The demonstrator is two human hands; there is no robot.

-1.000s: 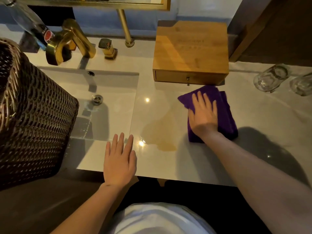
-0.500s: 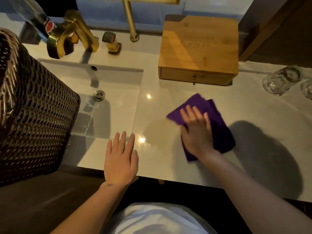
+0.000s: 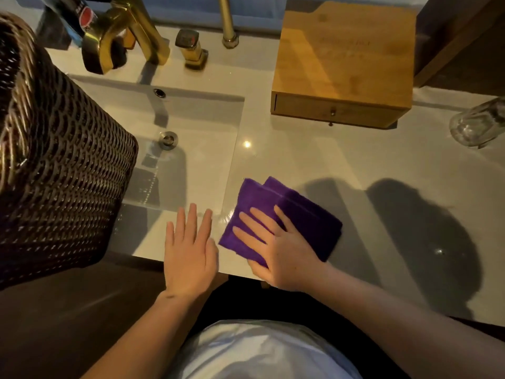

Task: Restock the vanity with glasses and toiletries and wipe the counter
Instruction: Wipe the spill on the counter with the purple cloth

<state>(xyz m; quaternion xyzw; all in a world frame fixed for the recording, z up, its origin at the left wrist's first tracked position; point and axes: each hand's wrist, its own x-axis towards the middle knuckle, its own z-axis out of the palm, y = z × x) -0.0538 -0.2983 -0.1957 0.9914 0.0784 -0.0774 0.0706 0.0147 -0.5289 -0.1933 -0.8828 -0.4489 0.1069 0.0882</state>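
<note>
I see a wicker basket (image 3: pixel 60 160) at left, a wooden box (image 3: pixel 344 64) far. My right hand (image 3: pixel 276 250) presses flat, fingers spread, on the folded purple cloth (image 3: pixel 300 217) at the counter's (image 3: pixel 355 165) near edge; my left hand (image 3: pixel 191 253) rests flat, empty, beside it.

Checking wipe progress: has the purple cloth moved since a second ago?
Yes. The purple cloth slid from just below the wooden box toward the counter's front edge and the sink.

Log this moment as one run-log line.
step: wiping counter | right hand: flat on folded purple cloth | left hand: flat on white counter, empty | place: front edge beside sink
</note>
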